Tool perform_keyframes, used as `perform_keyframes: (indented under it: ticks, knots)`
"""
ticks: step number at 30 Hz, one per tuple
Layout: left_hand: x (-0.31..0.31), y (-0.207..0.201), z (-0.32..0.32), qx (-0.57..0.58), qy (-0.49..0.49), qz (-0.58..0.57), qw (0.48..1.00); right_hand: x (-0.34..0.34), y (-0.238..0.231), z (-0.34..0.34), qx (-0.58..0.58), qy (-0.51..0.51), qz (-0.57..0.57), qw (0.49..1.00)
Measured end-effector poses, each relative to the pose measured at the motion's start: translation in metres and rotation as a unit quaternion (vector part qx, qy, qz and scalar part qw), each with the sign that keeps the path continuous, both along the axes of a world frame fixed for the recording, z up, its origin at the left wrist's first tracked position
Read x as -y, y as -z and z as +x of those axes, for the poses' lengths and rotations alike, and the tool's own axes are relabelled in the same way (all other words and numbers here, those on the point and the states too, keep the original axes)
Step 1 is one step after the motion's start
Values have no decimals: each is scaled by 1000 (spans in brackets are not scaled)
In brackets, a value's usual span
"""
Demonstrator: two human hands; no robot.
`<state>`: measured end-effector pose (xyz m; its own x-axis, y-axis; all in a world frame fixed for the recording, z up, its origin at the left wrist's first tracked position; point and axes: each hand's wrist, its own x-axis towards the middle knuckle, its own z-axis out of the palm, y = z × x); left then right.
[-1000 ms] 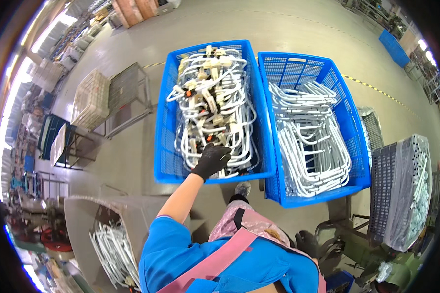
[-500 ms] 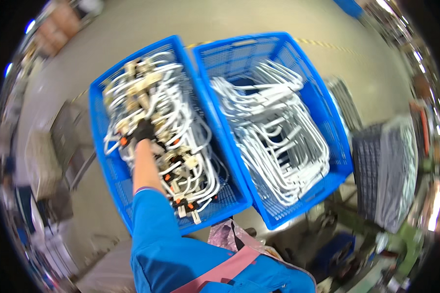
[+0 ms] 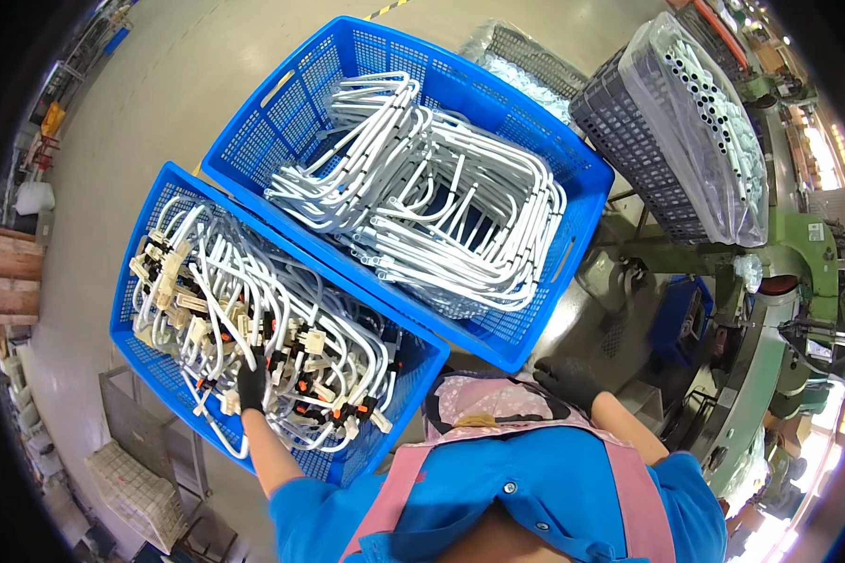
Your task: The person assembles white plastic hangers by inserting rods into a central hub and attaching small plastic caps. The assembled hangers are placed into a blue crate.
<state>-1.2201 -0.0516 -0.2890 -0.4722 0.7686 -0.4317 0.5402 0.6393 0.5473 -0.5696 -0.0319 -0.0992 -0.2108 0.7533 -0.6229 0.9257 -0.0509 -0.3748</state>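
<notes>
My left hand [image 3: 252,387], in a dark glove, reaches into the nearer-left blue crate [image 3: 143,371]. Its fingers close round the lower end of a white bent tube [image 3: 218,305], partly covered by the glove. Around it lie many more such tubes, tangled, with cream plastic connectors [image 3: 314,342] and black and orange fittings [image 3: 302,386]. My right hand [image 3: 571,383], also dark-gloved, hangs low beside the apron [image 3: 498,402], just off the near corner of the second crate. Its fingers look loosely stretched, with nothing visible in them.
The second blue crate [image 3: 573,239] stands alongside, holding stacked plain white bent tubes [image 3: 526,225]. Farther right, a grey crate [image 3: 629,150] lined with clear plastic holds white tubes. Green machinery [image 3: 803,258] stands at the right. A metal frame cart [image 3: 141,413] is at the left.
My view has turned, so both crates appear rotated and shifted left. The left hand, earlier deep among the tubes, is now nearer the crate's near side. My right hand has come into view.
</notes>
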Motion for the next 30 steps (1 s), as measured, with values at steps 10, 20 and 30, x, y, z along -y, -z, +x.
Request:
perform_keyframes:
  ticks: [10,20,30]
  knots:
    - [48,-273,261,50,-389,187,901,-108,133,52,-17,-264,57,963]
    - [104,-382,430,-69,-340,301,888,-172,222,70,221,-466,-155,843]
    - [118,-380,482,-1,-340,334,879,-163,131,75,-32,-428,-65,901]
